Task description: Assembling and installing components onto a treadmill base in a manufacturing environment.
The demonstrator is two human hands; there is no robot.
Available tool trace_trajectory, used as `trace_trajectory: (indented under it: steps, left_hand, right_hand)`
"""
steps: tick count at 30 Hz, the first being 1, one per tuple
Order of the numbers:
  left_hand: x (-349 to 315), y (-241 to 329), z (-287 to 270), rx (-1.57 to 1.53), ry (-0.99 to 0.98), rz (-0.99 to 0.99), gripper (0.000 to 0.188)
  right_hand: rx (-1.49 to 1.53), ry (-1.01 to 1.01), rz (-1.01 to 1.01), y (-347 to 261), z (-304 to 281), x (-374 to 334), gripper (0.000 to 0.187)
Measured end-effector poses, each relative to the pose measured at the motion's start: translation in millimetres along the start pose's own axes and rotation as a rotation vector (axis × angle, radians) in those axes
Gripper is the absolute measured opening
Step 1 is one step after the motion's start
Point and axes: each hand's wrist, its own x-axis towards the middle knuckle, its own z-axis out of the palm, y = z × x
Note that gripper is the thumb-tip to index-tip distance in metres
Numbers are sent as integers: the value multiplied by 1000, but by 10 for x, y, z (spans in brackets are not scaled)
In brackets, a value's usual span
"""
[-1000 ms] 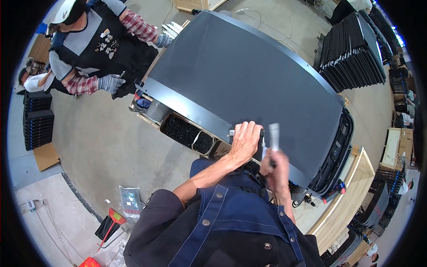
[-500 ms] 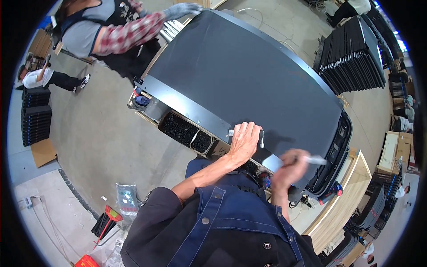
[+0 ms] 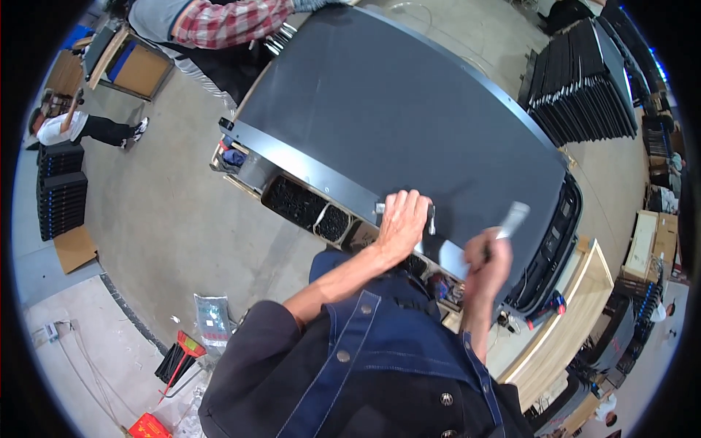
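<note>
A large dark grey panel [image 3: 409, 124] with silvery metal edge strips [image 3: 307, 169] lies before me. My left hand [image 3: 401, 225] is closed over a small metal fitting [image 3: 431, 219] at the panel's near edge; its ends stick out on both sides of the fingers and the rest is hidden. To its right, my right hand [image 3: 489, 261] is closed around a pale, silvery hand tool [image 3: 515, 217], raised above the panel and pointing up and right. Motion smears the tool, so its exact kind does not show.
Under the near edge sit bins of small black parts [image 3: 296, 204]. A co-worker's checked sleeve [image 3: 234, 25] reaches to the far left corner. Stacked black panels [image 3: 580, 87] stand at far right, a wooden frame [image 3: 562, 321] at near right. Another person [image 3: 87, 130] is farther left.
My right hand has tilted the pale tool from pointing sideways to pointing upward. My left hand stays on the metal fitting. The co-worker has leaned farther over at the far left.
</note>
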Motion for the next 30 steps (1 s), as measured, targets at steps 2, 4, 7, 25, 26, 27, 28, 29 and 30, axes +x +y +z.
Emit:
trace_trajectory:
  steps: [2,4,7,25,26,27,28,29,30]
  left_hand:
    - [-50,32,32,-21,-2,-1,29]
    - [24,26,43,-10,-19,-14,28]
    - [13,55,-21,-38,-39,-15,27]
    - [58,65,-15,-39,-83,-48,37]
    - [58,58,-19,-31,-63,-38,34]
    - [55,47,-19,-23,-43,-30,31]
    - [53,45,-14,-22,-46,-31,31]
    - [58,50,5,-24,-53,-30,30]
    - [61,52,14,-25,-60,-29,29]
  right_hand:
    - [224,202,-201,-225,-240,-6,24]
    - [203,351,-350,-55,-381,63,24]
    - [45,251,-269,274,-192,-69,25]
    - [-340,-280,318,290,-199,-156,34]
    - [-301,-189,250,215,-171,-163,34]
    - [-301,-8,108,68,-178,-136,35]
    - [-185,66,-133,68,-263,-11,32]
    - [-185,65,-129,150,-266,-10,32]
    - [-88,186,-224,242,-248,-30,31]
